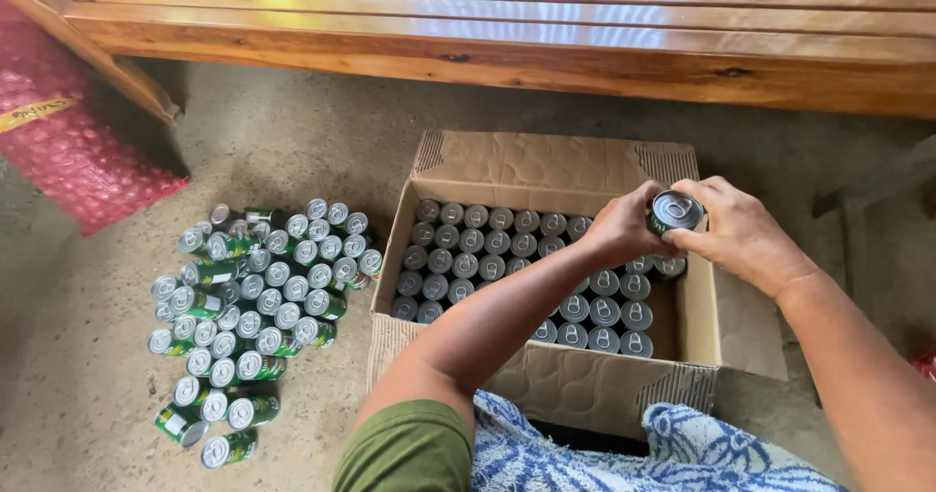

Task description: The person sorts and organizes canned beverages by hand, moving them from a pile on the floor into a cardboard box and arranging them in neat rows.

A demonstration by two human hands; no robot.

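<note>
An open cardboard box stands on the floor in front of me, packed with several upright green cans with silver pull-tab tops. My left hand and my right hand both grip one such can above the box's far right corner, its top facing me. My left forearm crosses over the box and hides part of the cans inside.
A heap of several more green cans lies on the concrete floor left of the box, some upright, some on their sides. A wooden bench runs across the back. Red bubble wrap lies at far left. Blue-white patterned cloth covers my lap.
</note>
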